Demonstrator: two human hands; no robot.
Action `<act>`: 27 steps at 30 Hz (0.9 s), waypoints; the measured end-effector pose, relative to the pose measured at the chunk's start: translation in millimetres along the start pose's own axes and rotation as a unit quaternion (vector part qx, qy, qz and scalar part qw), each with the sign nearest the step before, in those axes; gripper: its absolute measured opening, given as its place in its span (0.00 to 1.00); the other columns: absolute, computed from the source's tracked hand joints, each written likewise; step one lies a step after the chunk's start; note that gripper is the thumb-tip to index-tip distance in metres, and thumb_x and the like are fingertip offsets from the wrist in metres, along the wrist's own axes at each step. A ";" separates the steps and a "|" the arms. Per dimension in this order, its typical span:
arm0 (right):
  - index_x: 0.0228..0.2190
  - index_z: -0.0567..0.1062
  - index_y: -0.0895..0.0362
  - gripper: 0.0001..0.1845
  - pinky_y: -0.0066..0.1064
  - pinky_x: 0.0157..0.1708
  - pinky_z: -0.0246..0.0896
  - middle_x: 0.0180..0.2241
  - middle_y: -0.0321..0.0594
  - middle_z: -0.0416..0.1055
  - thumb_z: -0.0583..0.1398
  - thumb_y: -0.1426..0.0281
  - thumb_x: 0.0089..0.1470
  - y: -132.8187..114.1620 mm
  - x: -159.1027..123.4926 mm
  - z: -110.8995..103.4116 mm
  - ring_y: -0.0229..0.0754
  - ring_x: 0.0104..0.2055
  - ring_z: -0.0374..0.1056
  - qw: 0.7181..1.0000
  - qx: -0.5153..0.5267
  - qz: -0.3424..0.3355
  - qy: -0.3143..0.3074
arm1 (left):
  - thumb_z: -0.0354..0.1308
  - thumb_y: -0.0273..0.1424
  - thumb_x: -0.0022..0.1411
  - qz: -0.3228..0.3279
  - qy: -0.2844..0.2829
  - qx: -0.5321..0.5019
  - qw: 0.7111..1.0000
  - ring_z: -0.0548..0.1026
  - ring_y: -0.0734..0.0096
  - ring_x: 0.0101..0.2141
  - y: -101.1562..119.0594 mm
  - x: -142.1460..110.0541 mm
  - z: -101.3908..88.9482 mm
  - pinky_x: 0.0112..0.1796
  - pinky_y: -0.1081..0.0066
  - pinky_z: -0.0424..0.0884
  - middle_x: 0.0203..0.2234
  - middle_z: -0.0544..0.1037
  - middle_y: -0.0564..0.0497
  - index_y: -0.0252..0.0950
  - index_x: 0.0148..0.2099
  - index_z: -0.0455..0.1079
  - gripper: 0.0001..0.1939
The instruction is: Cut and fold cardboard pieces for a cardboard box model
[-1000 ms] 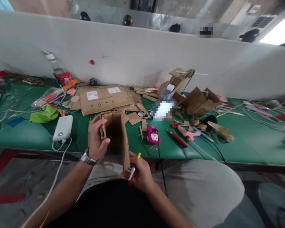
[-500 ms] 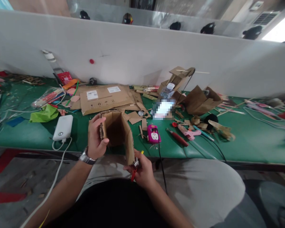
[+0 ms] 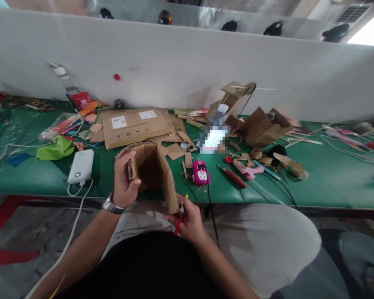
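My left hand [image 3: 124, 178] is wrapped around the left wall of an open cardboard box [image 3: 168, 182], thumb inside and fingers outside. The box is tilted, its opening turned toward me, above the front edge of the green table. Low on the right, my right hand [image 3: 188, 218] closes around small pliers [image 3: 178, 226] with a metal head and red and yellow on the handles. Their jaws are at the lower corner of the box's right wall. Whether they bite into the cardboard I cannot tell. The right fingertips are partly hidden behind the box.
On the green table [image 3: 330, 187] lie a white power bank [image 3: 81, 167], flat cardboard [image 3: 134, 131], a purple socket [image 3: 200, 172], a red-handled cutter [image 3: 233, 177] and a pink glue gun [image 3: 247, 169]. A bottle [image 3: 220, 116] and a brown box [image 3: 262, 128] stand behind. A black cable [image 3: 212, 224] hangs down.
The whole view has shifted slightly. Both hands keep their hold on the box, and the pliers have turned a little at its lower right corner.
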State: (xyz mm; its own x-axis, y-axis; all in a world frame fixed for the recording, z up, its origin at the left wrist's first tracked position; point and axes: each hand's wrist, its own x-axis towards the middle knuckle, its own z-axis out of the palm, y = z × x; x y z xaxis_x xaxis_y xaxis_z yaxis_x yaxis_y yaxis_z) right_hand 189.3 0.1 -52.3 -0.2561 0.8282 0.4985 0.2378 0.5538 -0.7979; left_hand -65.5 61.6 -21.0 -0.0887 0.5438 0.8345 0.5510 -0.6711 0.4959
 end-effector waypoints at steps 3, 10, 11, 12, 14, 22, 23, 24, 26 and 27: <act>0.45 0.78 0.54 0.23 0.31 0.38 0.78 0.42 0.46 0.84 0.72 0.52 0.57 1.8 -1.7 0.2 0.47 0.39 0.82 1.000 -0.005 0.015 -0.006 | 0.53 0.60 0.70 -0.002 0.000 0.002 1.000 0.67 0.44 0.66 -1.3 -0.3 0.7 0.65 0.44 0.63 0.61 0.72 0.38 0.44 0.72 0.64 0.38; 0.46 0.78 0.54 0.23 0.33 0.38 0.78 0.42 0.48 0.84 0.73 0.53 0.57 2.8 -2.9 -0.7 0.48 0.39 0.82 1.000 -0.005 0.010 -0.004 | 0.53 0.60 0.70 0.004 0.002 0.001 1.000 0.67 0.43 0.66 -2.5 -0.8 1.2 0.65 0.44 0.63 0.61 0.72 0.38 0.43 0.72 0.64 0.38; 0.46 0.78 0.54 0.22 0.33 0.39 0.78 0.42 0.48 0.84 0.73 0.53 0.57 2.7 -2.8 -1.0 0.48 0.39 0.82 1.000 -0.006 0.007 -0.005 | 0.53 0.60 0.70 0.003 0.003 0.002 1.000 0.67 0.43 0.66 -2.7 -0.9 1.2 0.65 0.44 0.63 0.61 0.72 0.39 0.43 0.72 0.64 0.38; 0.45 0.78 0.54 0.22 0.33 0.39 0.78 0.42 0.48 0.84 0.73 0.53 0.57 2.7 -2.7 -1.1 0.48 0.39 0.82 1.000 -0.007 0.004 -0.005 | 0.53 0.60 0.70 0.002 0.003 0.003 1.000 0.67 0.43 0.65 -2.7 -1.0 1.2 0.65 0.43 0.63 0.61 0.72 0.39 0.43 0.72 0.64 0.38; 0.45 0.79 0.54 0.22 0.34 0.39 0.79 0.43 0.48 0.84 0.73 0.53 0.57 2.5 -2.4 -1.2 0.49 0.39 0.83 1.000 -0.008 0.000 -0.004 | 0.54 0.60 0.70 0.001 0.004 0.000 1.000 0.67 0.43 0.65 -2.9 -1.0 1.4 0.65 0.43 0.63 0.61 0.72 0.39 0.44 0.72 0.64 0.38; 0.47 0.78 0.53 0.21 0.31 0.37 0.78 0.42 0.46 0.84 0.73 0.56 0.58 1.9 -1.9 -0.8 0.49 0.41 0.84 1.000 0.013 -0.006 -0.003 | 0.55 0.60 0.69 -0.003 0.003 -0.004 1.000 0.67 0.43 0.66 -7.0 -5.2 1.3 0.66 0.44 0.63 0.63 0.70 0.38 0.44 0.73 0.62 0.39; 0.47 0.78 0.53 0.22 0.31 0.37 0.79 0.42 0.46 0.84 0.73 0.55 0.57 2.3 -2.2 -0.9 0.49 0.40 0.83 1.000 0.010 -0.004 -0.002 | 0.55 0.60 0.68 -0.010 0.002 -0.001 1.000 0.66 0.42 0.67 -8.1 -6.9 1.6 0.66 0.44 0.62 0.64 0.69 0.38 0.44 0.74 0.61 0.41; 0.47 0.78 0.53 0.22 0.32 0.37 0.79 0.42 0.46 0.84 0.73 0.55 0.57 2.8 -2.5 -1.2 0.49 0.40 0.83 1.000 0.005 -0.001 -0.003 | 0.56 0.61 0.67 -0.019 0.003 -0.001 1.000 0.65 0.41 0.68 -9.2 -8.6 2.0 0.67 0.43 0.62 0.67 0.67 0.37 0.44 0.76 0.58 0.44; 0.46 0.79 0.53 0.23 0.33 0.39 0.79 0.42 0.46 0.85 0.73 0.53 0.57 4.0 -3.1 -1.7 0.49 0.40 0.83 1.000 -0.006 0.002 -0.003 | 0.57 0.63 0.65 -0.043 0.007 -0.013 0.999 0.63 0.39 0.70 -10.4 -11.2 3.3 0.67 0.43 0.62 0.71 0.61 0.37 0.46 0.79 0.51 0.49; 0.46 0.79 0.54 0.24 0.33 0.39 0.79 0.42 0.47 0.85 0.73 0.52 0.56 4.5 -3.3 -1.9 0.49 0.39 0.83 1.000 -0.010 0.003 -0.004 | 0.58 0.63 0.64 -0.052 0.008 -0.021 0.998 0.62 0.38 0.70 -10.4 -11.9 3.9 0.67 0.43 0.62 0.72 0.59 0.37 0.47 0.80 0.48 0.51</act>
State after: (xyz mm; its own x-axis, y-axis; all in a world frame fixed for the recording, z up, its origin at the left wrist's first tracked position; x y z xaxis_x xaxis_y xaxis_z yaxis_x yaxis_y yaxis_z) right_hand 193.0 0.0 -56.9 -0.2614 0.8312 0.4907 0.2587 0.5501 -0.7940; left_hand -66.9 64.0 -36.9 -0.1576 0.6036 0.7815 0.5029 -0.6321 0.5896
